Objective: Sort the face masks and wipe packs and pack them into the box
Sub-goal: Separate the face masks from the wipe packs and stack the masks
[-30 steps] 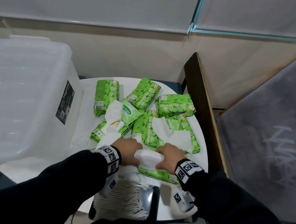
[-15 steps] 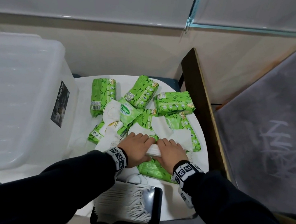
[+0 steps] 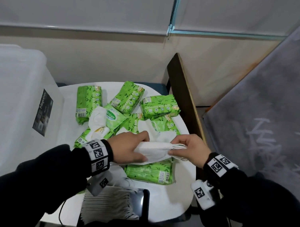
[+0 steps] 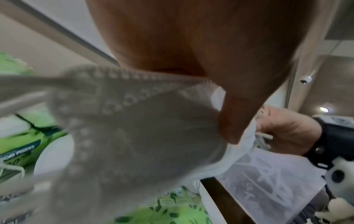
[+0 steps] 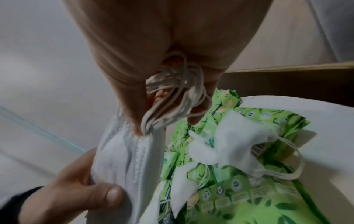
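while left hand (image 3: 130, 147) grips the mask stack (image 3: 156, 149), right hand (image 3: 188, 147) pinches its ear loops (image 3: 179, 146) — above green wipe packs (image 3: 149, 172).

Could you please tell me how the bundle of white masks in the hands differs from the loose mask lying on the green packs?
The held mask bundle is several masks pressed together; the loose mask is single. The bundle is lifted, left hand gripping its body and right hand pinching its ear loops, while the loose mask lies on the wipe packs, loop spread. Both are white.
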`<state>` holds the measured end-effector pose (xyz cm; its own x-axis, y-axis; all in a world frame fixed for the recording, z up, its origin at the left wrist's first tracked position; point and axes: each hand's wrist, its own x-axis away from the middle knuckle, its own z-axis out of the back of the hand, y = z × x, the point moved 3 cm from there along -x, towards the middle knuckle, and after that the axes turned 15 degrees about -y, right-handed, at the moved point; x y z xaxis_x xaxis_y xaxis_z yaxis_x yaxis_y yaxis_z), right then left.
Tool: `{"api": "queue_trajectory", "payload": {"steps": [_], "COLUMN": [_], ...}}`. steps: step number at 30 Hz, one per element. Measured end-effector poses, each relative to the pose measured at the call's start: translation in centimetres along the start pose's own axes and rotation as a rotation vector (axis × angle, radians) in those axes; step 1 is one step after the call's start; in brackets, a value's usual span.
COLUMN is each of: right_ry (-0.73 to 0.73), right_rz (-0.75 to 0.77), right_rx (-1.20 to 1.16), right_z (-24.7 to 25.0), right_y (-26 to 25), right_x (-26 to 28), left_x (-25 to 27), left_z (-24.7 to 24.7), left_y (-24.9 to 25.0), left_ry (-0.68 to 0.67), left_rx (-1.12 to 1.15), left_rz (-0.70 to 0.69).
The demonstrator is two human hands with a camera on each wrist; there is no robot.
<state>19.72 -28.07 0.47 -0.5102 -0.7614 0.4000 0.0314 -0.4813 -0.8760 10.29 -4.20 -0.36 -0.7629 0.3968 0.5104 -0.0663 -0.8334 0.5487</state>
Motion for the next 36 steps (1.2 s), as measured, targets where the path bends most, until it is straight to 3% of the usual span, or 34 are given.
{"api": "queue_trajectory", "payload": {"steps": [5,10,13,17,20,24,28,31,34,36], "right_ry": [0.008,-0.091,-0.087,-0.104,0.048,0.188,0.246,0.219,0.195,0.276], "right_rz": [-0.047,-0.062,-0.038,-0.015,-0.084,0.196,0.466,0.594,0.695,0.732], "right_rx": [-0.147,-0.685,-0.786,-0.392,-0.097,0.446,0.994,0.987,0.756,0.549], "right_z": [1.6,3.2,1.9,5.6,8.5,5.1,-0.3,-1.9,-2.5,-3.0], "right_y": [0.1,-1.9,-4.3,-5.9,-6.3,-10.7,-11.5,-9.1,-8.6,-8.9], "right_x": [1.3,2.8,2.2,2.4,2.8,2.2,4.8,5.2,5.6,5.7], "left_x": [-0.5,0.7,0.7,2.8,3.5,1.8,1.6,3.0,4.1,4.7], "left_z": [-1.1,-2.6,-3.0,-2.9,-1.7,-1.0,-1.5,-1.1,-1.2,-1.1], "left_y": [0.8,0.6,1.9,2.4,3.8,6.2,7.1,8.5,8.9,9.2], "left_ry": [-0.054,-0.003,0.001,-0.028,-0.005,0.148,0.389,0.527,0.624,0.674], "left_rx": [-0.001,0.360,0.459,0.612,0.637,0.712,1.262,1.374,1.341,1.270], "left_rz": [-0.003,-0.021,-0.048,-0.050,-0.030,0.025,-0.105,-0.205,-0.247,-0.247]}}
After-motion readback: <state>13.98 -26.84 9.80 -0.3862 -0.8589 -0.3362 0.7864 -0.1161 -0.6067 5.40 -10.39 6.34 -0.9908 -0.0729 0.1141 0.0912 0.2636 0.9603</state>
